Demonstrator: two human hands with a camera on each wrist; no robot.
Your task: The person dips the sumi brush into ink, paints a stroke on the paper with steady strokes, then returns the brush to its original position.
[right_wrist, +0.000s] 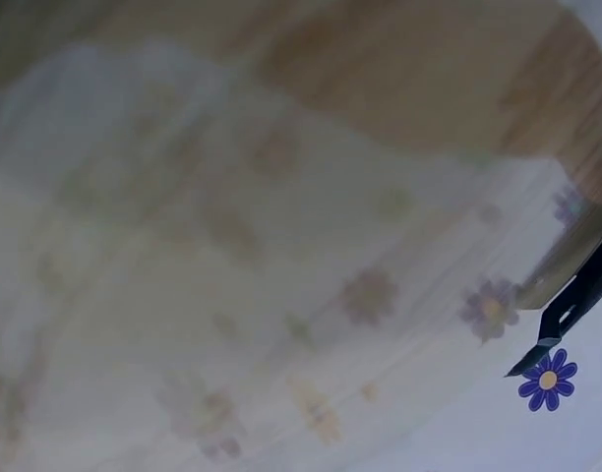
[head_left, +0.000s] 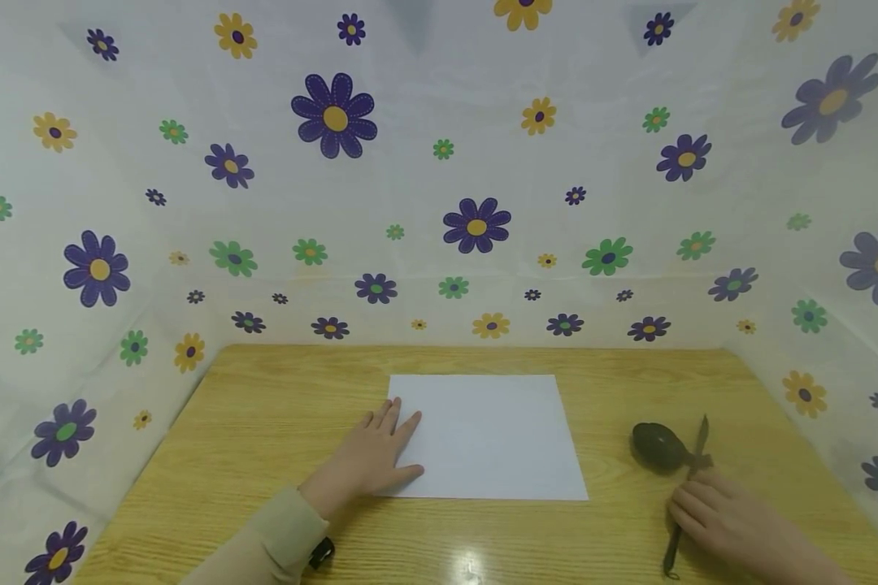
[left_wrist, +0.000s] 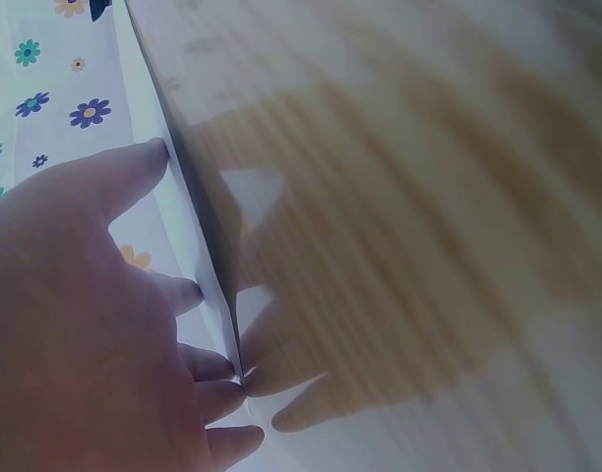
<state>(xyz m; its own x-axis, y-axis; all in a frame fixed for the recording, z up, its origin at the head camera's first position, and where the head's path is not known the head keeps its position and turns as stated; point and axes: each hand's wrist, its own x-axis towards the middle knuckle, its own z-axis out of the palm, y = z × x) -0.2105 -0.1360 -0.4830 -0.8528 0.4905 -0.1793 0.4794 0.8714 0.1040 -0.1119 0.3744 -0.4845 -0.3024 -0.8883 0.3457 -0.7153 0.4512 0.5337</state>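
Note:
A blank white sheet of paper (head_left: 486,439) lies in the middle of the wooden table. On its left edge rests my left hand (head_left: 376,455), fingers spread and thumb stretched across the lower left corner. The left wrist view shows the fingertips (left_wrist: 222,398) along the raised-looking edge of the sheet. To the right of the paper, my right hand (head_left: 724,516) grips a slim dark tool (head_left: 701,435) with a pointed tip; its thin tail shows below the fingers. A dark rounded bowl like a ladle's (head_left: 658,447) is just left of the tool, its narrow neck reaching the tool.
The wooden table (head_left: 278,406) is enclosed at the back and sides by white sheeting with printed flowers (head_left: 475,223). A small black object (head_left: 322,552) shows at the left sleeve's cuff. Light glints off the table's front edge.

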